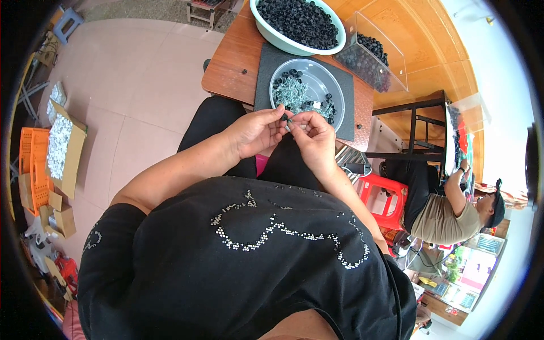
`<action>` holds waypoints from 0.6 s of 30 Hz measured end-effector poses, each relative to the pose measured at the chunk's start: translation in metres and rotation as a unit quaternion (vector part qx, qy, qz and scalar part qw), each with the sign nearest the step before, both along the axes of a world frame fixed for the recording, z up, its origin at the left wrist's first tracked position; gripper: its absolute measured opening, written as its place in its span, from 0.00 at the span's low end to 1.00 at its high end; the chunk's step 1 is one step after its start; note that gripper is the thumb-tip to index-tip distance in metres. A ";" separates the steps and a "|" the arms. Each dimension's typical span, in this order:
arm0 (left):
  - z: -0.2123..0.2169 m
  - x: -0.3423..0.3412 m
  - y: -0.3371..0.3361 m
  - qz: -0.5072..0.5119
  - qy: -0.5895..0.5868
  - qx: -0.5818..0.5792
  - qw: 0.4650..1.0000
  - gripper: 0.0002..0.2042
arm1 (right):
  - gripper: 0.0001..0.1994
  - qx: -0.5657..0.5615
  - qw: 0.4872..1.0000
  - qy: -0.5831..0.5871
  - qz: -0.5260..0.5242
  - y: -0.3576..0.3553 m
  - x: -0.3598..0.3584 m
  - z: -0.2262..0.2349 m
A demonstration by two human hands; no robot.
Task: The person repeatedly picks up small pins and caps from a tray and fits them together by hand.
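Note:
My left hand (259,129) is closed at the fingertips on a small black cap-like part (284,117). Close against it, my right hand (313,137) pinches a tiny piece, perhaps a screw, mostly hidden by the fingers. Both hands meet in front of the near rim of a clear grey plastic bowl (335,79). Inside that bowl lie a heap of thin silvery screws (290,93) and several small black parts (292,74). The bowl rests on a dark grey mat (264,76).
A pale green basin (273,38) full of black parts stands at the back of the wooden table (229,68). Beside it is a clear bin (391,71) with more. To the right, a person (447,212) sits by a red plastic stool (382,198). Cartons (76,156) and orange crates (39,170) stand left.

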State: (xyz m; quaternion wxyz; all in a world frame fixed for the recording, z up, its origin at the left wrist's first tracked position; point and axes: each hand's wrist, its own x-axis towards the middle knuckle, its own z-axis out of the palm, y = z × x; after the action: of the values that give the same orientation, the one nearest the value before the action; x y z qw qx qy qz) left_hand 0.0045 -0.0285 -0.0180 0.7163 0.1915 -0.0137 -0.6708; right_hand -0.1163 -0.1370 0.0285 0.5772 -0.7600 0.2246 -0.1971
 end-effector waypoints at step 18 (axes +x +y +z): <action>0.002 -0.007 0.001 0.006 -0.072 0.026 0.997 0.08 | 0.03 -0.096 0.995 0.017 -0.032 0.002 -0.006 0.000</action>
State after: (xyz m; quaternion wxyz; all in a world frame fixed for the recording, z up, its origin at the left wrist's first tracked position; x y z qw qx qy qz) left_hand -0.0027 -0.0272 -0.0162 0.7120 0.2578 -0.0465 -0.6515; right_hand -0.1221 -0.1354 0.0282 0.4913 -0.8075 0.2387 -0.2228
